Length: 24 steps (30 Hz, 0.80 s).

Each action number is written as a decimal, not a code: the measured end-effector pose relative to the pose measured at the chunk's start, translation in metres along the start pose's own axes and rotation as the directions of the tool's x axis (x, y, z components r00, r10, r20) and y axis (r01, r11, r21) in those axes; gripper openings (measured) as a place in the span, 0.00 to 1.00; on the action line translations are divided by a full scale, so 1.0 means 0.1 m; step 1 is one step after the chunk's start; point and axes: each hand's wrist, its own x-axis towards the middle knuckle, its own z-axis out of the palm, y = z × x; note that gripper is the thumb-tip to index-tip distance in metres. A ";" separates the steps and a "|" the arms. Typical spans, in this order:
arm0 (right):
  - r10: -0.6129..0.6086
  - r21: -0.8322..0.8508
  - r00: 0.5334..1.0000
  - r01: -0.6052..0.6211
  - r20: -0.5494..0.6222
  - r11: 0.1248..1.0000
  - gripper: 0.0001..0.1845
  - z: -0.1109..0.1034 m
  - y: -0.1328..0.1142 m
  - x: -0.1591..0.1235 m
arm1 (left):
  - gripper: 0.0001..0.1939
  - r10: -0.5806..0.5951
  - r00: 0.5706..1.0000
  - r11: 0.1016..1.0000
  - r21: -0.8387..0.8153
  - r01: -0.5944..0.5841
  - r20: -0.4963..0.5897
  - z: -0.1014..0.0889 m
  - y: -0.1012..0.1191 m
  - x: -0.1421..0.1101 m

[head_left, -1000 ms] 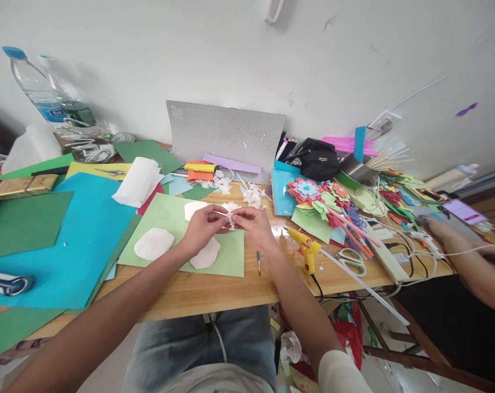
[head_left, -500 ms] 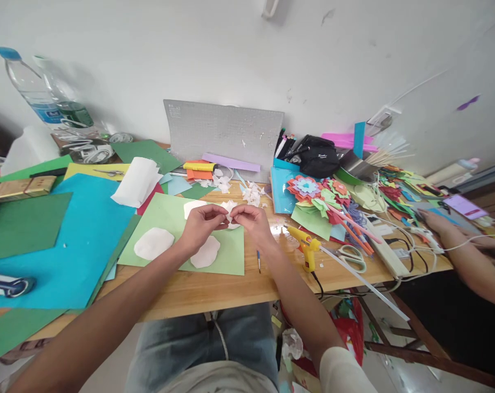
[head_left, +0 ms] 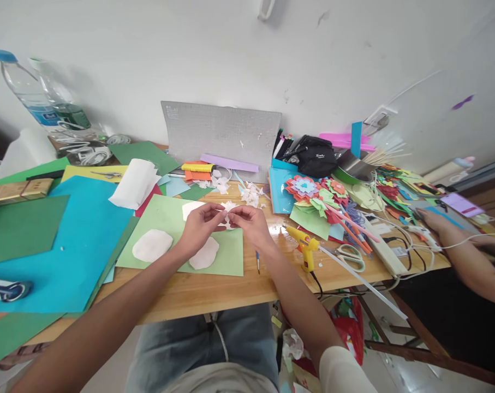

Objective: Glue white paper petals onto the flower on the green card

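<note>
Both my left hand (head_left: 205,222) and my right hand (head_left: 249,222) pinch a small crumpled white paper piece (head_left: 228,208) between thumb and fingers, held just above a light green sheet (head_left: 176,210). My fingers hide part of that piece. Below and beside my left hand lie rounded white paper pieces: one at the left (head_left: 153,245), one under my wrist (head_left: 204,254), and one partly covered behind my hand (head_left: 190,209). A thin blue brush-like stick (head_left: 257,262) rests on the table near my right wrist.
Right of my arm are a yellow glue gun (head_left: 304,246) with a long white glue stick, scissors (head_left: 351,257) and layered paper flowers (head_left: 304,187). A tissue roll (head_left: 134,184) and blue paper (head_left: 89,240) lie left. A co-worker's arm (head_left: 462,248) reaches in at far right.
My hands keep the white paper piece at the same spot, with small shifts of the fingers. The whole view has drifted slightly.
</note>
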 end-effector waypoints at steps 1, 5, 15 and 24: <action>-0.016 -0.022 1.000 0.016 0.001 1.000 0.11 -0.01 0.00 0.00 | 0.16 -0.015 1.000 1.000 0.019 0.015 0.007 0.00 0.01 0.00; -0.114 -0.158 0.994 0.112 -0.003 0.981 0.10 -0.01 0.00 -0.01 | 0.17 -0.022 1.000 0.994 0.103 0.022 -0.001 0.01 -0.01 0.01; -0.224 -0.350 0.975 0.213 0.009 0.912 0.08 0.01 -0.07 -0.06 | 0.16 0.082 0.997 0.979 0.187 -0.078 -0.010 0.01 -0.02 -0.03; -0.250 -0.438 0.961 0.176 -0.115 0.882 0.08 -0.29 -0.14 0.16 | 0.16 0.101 0.993 0.972 0.218 -0.086 -0.060 0.01 -0.03 -0.03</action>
